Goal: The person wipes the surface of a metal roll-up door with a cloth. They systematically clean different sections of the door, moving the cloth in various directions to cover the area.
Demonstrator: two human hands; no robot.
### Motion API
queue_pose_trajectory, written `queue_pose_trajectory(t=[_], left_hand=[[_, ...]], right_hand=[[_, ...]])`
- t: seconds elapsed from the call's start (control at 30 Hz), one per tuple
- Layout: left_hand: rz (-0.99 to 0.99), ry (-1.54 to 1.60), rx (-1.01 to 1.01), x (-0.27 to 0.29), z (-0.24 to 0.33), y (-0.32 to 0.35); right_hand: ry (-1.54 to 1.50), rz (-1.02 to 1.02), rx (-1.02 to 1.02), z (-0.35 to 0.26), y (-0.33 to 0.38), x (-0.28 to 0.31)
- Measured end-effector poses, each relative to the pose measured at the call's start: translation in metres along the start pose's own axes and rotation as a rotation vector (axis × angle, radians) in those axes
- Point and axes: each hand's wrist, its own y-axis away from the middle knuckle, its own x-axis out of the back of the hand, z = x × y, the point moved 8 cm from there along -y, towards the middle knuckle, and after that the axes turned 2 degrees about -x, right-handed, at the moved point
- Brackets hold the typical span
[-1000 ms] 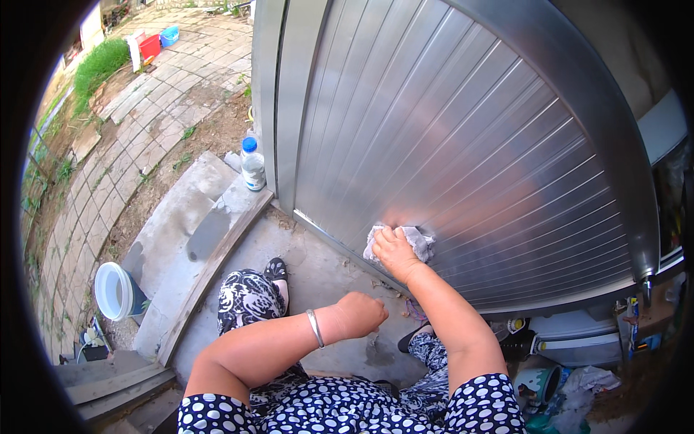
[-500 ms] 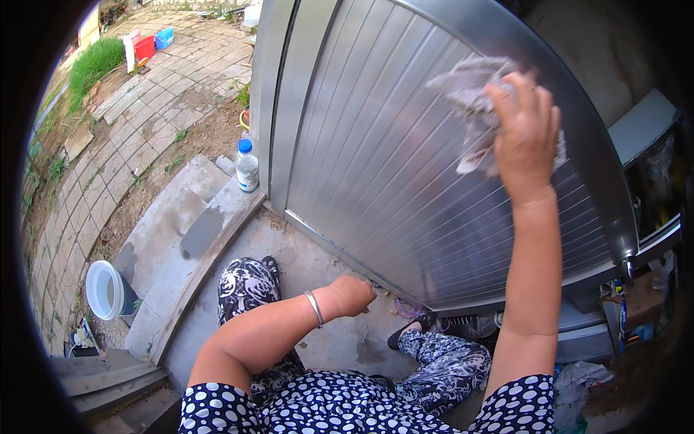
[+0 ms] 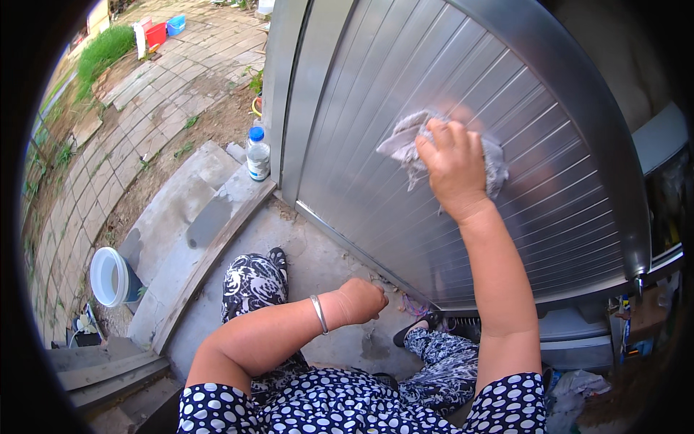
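My right hand [image 3: 457, 168] grips a crumpled greyish cloth [image 3: 405, 143] and presses it against a ribbed silver metal door [image 3: 376, 192]. Parts of the cloth stick out on both sides of my fingers. My left hand [image 3: 365, 301] is curled into a fist in front of my body, above the concrete floor and apart from the door. A silver bangle [image 3: 319, 315] circles that wrist. Whether the left fist has anything small inside is hidden.
A clear bottle with a blue cap [image 3: 257, 154] stands on the step by the door frame. Lower left is a white-rimmed bucket [image 3: 110, 278]. A wooden threshold [image 3: 210, 271] crosses the doorway. Outside are paving, a red bucket [image 3: 155, 35] and a blue one [image 3: 176, 25]. Clutter lies right.
My right hand has moved the cloth down and to the left across the door. My left fist has hardly moved. The whole view has shifted slightly.
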Motion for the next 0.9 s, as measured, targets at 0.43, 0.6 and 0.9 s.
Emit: queue_pose_trajectory(t=[0.43,0.6,0.9], left_hand=[[-0.014,0.041,-0.042,0.006,0.013,0.000],[-0.006,0.036,-0.037,0.005,0.010,-0.004],[-0.012,0.029,0.002,-0.001,-0.003,-0.009]], right_hand=[[-0.170,-0.420,0.254,-0.136,0.131,-0.170],[-0.246,-0.473,0.269,-0.137,0.134,-0.172],[0.006,0.075,0.079,-0.015,-0.032,0.009]])
